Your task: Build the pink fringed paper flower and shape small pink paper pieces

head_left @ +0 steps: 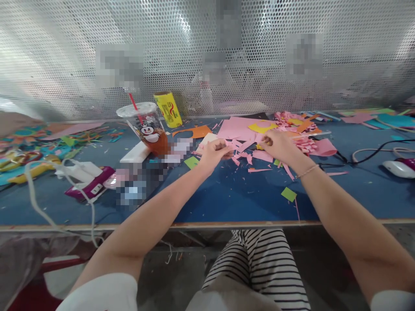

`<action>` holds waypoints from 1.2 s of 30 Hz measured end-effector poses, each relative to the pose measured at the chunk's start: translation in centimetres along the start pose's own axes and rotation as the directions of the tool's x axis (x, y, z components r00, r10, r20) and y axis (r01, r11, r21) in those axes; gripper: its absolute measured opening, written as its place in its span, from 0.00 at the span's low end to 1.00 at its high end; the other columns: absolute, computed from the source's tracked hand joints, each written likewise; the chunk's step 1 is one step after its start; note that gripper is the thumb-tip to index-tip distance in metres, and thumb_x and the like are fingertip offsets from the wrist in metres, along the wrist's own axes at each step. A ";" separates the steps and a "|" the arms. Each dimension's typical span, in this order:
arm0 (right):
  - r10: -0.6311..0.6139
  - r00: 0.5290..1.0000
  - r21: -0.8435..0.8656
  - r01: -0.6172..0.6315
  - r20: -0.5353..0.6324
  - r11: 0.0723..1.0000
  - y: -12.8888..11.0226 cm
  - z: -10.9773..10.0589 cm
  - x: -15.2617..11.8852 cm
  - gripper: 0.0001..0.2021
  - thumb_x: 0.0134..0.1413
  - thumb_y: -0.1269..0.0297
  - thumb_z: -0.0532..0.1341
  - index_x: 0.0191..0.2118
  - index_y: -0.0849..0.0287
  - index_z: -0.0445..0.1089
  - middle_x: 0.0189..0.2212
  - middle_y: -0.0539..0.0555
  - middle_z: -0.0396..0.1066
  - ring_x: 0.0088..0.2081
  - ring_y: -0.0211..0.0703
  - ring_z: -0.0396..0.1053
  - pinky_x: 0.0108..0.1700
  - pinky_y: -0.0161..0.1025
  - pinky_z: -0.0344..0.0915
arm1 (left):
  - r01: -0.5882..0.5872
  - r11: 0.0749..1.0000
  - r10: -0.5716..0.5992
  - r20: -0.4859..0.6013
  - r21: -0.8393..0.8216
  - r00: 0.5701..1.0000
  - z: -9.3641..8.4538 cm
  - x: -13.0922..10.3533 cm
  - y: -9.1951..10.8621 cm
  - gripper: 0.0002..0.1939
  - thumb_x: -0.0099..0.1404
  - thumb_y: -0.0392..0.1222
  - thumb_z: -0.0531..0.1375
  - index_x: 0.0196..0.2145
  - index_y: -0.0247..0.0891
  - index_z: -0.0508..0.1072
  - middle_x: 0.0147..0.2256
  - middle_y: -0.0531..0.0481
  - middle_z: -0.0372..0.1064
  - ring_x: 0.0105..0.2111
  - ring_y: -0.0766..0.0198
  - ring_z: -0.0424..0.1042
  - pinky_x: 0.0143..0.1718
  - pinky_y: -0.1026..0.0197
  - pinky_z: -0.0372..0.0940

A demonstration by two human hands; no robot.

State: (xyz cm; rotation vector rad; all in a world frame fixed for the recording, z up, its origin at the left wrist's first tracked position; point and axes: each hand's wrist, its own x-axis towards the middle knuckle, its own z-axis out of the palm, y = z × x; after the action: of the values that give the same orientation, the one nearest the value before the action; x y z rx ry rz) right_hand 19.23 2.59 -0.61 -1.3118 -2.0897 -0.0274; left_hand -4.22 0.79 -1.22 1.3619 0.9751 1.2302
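Note:
My left hand [216, 154] is closed in a pinch, with a small strip of pink paper [228, 147] at its fingertips. To its right, my right hand [275, 144] has its fingers pressed together over the paper scraps; what it grips is too small to name. Between and below the hands lie cut pink scraps [249, 159]. A large pink sheet [236, 128] lies behind them, with a yellow piece [262, 128] on it. Fringed pink paper [306, 144] is heaped just right of my right hand.
A plastic cup [151, 129] with a red straw and a yellow can [168, 110] stand left of my hands. Purple-and-white power strips [92, 183] with cables lie at the left; a white mouse-like object [398, 169] lies far right. A perforated metal panel [259, 93] rises behind the blue table [233, 203].

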 end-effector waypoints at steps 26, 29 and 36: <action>-0.005 0.988 0.407 0.069 -0.156 0.911 -6.4 1.8 -1.1 0.05 0.49 0.65 0.60 0.29 0.59 0.72 0.29 0.53 0.73 0.30 0.40 0.68 0.34 0.39 0.66 | -0.323 0.920 0.336 -0.019 0.221 0.942 0.7 -1.4 0.9 0.07 0.50 0.41 0.62 0.29 0.36 0.71 0.29 0.50 0.69 0.30 0.68 0.67 0.32 0.64 0.62; 0.102 0.994 0.551 -0.070 -0.027 0.831 -5.9 1.8 -0.9 0.06 0.46 0.62 0.62 0.28 0.59 0.73 0.29 0.54 0.73 0.29 0.40 0.69 0.32 0.39 0.66 | -0.359 0.866 0.375 0.023 0.349 0.927 0.5 -1.2 0.9 0.07 0.54 0.41 0.59 0.32 0.37 0.71 0.31 0.49 0.69 0.30 0.68 0.67 0.34 0.63 0.62; 0.242 0.970 0.718 -0.179 0.015 0.672 -4.9 0.9 -0.3 0.11 0.41 0.57 0.65 0.27 0.61 0.71 0.24 0.53 0.71 0.27 0.37 0.67 0.31 0.37 0.64 | -0.204 0.717 0.332 -0.069 0.667 0.941 -1.8 0.8 0.5 0.08 0.59 0.41 0.53 0.25 0.38 0.67 0.21 0.52 0.64 0.24 0.66 0.63 0.30 0.63 0.56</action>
State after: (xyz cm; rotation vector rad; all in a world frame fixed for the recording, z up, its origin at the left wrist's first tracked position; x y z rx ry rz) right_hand 14.93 0.26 0.08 -1.0062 -1.5821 0.7596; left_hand -5.87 1.76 -0.67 2.0245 1.4698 1.3021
